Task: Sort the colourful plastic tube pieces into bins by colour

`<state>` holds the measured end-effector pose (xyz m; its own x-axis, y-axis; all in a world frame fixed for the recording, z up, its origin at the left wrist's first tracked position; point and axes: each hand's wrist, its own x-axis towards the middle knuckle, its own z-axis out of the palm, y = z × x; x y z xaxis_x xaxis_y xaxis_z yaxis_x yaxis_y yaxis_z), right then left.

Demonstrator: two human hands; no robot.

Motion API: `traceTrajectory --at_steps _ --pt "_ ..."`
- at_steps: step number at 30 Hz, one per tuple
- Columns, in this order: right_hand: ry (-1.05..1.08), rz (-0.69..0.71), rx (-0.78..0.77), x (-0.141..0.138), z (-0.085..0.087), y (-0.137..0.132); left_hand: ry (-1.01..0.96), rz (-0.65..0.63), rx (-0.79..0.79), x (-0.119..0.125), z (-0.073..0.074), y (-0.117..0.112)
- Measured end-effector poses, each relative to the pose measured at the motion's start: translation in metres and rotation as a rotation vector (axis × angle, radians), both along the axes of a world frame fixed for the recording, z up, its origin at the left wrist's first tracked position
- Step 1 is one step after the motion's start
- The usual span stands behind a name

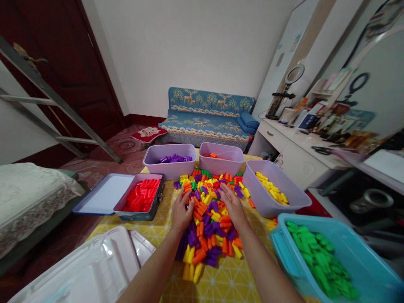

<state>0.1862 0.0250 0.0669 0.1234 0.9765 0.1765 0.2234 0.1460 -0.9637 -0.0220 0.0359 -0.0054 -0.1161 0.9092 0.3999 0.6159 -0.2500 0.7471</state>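
Observation:
A mixed pile of small plastic toy pieces [208, 229] in orange, purple, yellow, red and green spreads over a yellow patterned tablecloth [230, 280]. At the pile's left side is my left hand [182, 211], its fingers apart and slightly curved over the pieces. Across from it, my right hand [232, 203] rests against the right side with fingers stretched out. Neither hand visibly grips a piece, though the pieces under the fingertips are partly hidden. Behind the pile stand a lilac bin [170, 168] with purple pieces and another lilac bin [221, 166] with orange ones.
Red pieces fill a hinged box [156, 202] at left, its lid [105, 193] folded out. At right are a lilac bin [284, 208] of yellow pieces and a turquoise bin [356, 248] of green ones. Clear plastic lids [91, 269] lie front left. A sofa [208, 113] stands behind.

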Motion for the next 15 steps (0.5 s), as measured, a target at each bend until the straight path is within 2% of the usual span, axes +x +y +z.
traceTrajectory --at_steps 2,4,7,8,10,12,15 --pt "-0.028 -0.054 0.054 0.004 0.005 -0.013 0.006 0.001 0.001 0.0 0.0 0.0" --pt "-0.151 -0.234 0.098 0.013 -0.001 -0.034 0.006 -0.002 0.004 0.0 0.0 0.0" --pt "-0.293 -0.526 0.151 0.028 -0.03 -0.073 -0.003 -0.011 0.01 0.0 0.001 -0.001" --pt "-0.344 -0.581 0.155 0.032 -0.042 -0.086 -0.005 -0.011 0.01 0.0 0.001 -0.001" --pt "-0.416 -0.63 0.091 0.035 -0.065 -0.108 -0.004 -0.005 0.006 0.0 0.002 -0.001" --pt "-0.453 -0.646 0.036 0.034 -0.08 -0.118 -0.002 0.002 0.003 0.001 0.003 -0.001" --pt "-0.458 -0.624 0.017 0.024 -0.082 -0.106 -0.009 0.005 0.005 0.001 0.003 -0.001"
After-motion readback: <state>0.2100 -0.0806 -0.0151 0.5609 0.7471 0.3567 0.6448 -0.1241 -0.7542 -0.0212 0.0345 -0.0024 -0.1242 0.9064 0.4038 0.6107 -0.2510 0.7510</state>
